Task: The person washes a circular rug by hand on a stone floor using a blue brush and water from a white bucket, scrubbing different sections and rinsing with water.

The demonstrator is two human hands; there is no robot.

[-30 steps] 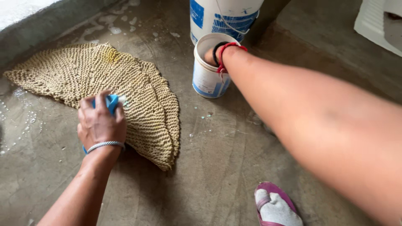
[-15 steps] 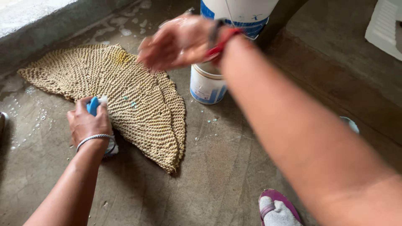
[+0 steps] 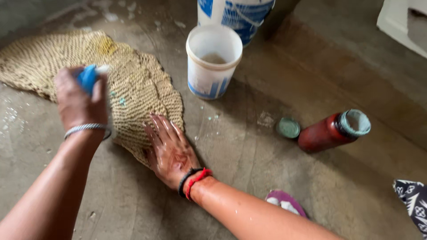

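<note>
Left hand (image 3: 81,103) raised a little above the floor, fist closed round a blue plastic brush handle (image 3: 88,77), knuckles toward camera; blurred, so how the bristles sit cannot be told. Silver bangle (image 3: 86,129) on that wrist, forearm running down to the bottom left corner of view. Hand hangs over the middle of the tan woven fibre mat (image 3: 133,84), which lies flat on the wet grey concrete floor (image 3: 249,146), spreading from the far left edge toward the centre.

Right hand (image 3: 171,149) flat, fingers spread wide and straight, palm down, pressing on the mat's near right edge; fingertips on the weave, heel of the hand on the concrete. It grips nothing. Black and red thread bands (image 3: 194,181) round the wrist, forearm wet and angled down to the bottom edge.

Small white plastic bucket with blue print (image 3: 213,62) stands upright on the floor just beyond the mat's right edge, a little pale liquid or residue in the bottom. Larger white and blue tub (image 3: 235,15) right behind it at the top edge. Dark red bottle (image 3: 331,131) lies on its side well right of the mat, open mouth pale green, its round green cap (image 3: 288,127) just beside it on the floor. Purple sandal (image 3: 284,202) near the bottom edge, beside the right forearm. Patterned dark cloth (image 3: 411,200) in the bottom right corner.
</note>
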